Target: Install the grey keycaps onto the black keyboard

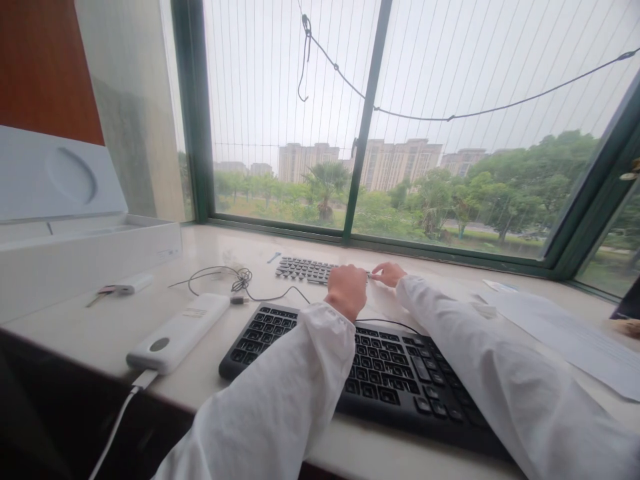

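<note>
Rows of loose keycaps point(303, 269) are laid out on the white sill below the window. At their right end is my left hand point(347, 291), its back towards me and its fingers curled down out of sight. Just right of it, my right hand point(389, 274) reaches to the end of the rows, with thumb and fingertips close together. Anything small between those fingertips is too blurred to make out. Under my forearms lies a black keyboard point(380, 365), most of its key sockets bare, a few keycaps still on at the right. Its cable point(280, 297) runs behind it.
Left of the keyboard lies a white power bank point(180, 333) with a white cable point(117, 417) hanging over the edge. A small white stick with a key point(125, 287) and an open white box point(90, 253) are further left. Papers point(565, 333) lie at right.
</note>
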The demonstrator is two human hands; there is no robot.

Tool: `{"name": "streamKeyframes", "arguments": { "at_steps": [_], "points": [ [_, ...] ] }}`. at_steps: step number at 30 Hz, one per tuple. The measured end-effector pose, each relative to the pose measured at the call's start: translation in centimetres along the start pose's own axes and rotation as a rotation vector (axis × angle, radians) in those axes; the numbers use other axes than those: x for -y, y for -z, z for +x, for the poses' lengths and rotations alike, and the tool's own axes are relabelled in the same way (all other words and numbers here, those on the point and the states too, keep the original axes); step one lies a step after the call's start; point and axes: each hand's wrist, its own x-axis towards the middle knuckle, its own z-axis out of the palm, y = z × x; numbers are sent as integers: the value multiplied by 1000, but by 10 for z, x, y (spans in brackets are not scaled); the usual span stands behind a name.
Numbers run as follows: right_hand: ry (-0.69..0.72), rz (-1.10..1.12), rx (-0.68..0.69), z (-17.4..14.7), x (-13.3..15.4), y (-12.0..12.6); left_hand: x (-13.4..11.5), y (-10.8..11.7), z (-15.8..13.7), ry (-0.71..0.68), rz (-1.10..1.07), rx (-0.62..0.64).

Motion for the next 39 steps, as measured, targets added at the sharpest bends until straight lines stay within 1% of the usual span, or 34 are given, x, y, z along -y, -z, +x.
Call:
{"name": "streamKeyframes", "arguments": {
  "at_steps": [4, 7, 9, 12, 16, 18, 20, 22, 25, 28, 30, 39],
  "points": [
    [9, 24, -32, 1, 0, 0, -1, 2, -1, -5, -2, -7],
    [29, 40, -74, -7, -1, 10, -2, 3, -1, -11, -4, -11],
    [61, 55, -93, -21, -2, 21, -2, 4, -2, -18, -12, -11],
    [125, 76, -91, -59, -5, 36, -3, 6, -2, -31, -32, -6],
    [241, 128, -56, -128, -10, 53, -4, 8, -4, -82, -88, -12],
    [265, 168, -41, -159, -11, 59, -5, 9, -5, -135, -130, -2],
    [275, 203, -27, -182, -10, 63, -6, 9, -5, -220, -202, 38],
    [276, 267, 3, -197, -7, 64, -7, 9, -4, -334, -360, 104],
    [277, 406, 114, -206, -3, 58, -7, 7, -2, -461, -634, 175],
    [300, 489, 209, -208, -3, 50, -7, 4, -1, -520, -760, 235],
    [306, 507, 224, -209, -4, 47, -9, 2, -1, -533, -779, 279],
    [323, 488, 199, -214, -6, 38, -14, -3, -6, -508, -730, 454]
  ]
}}
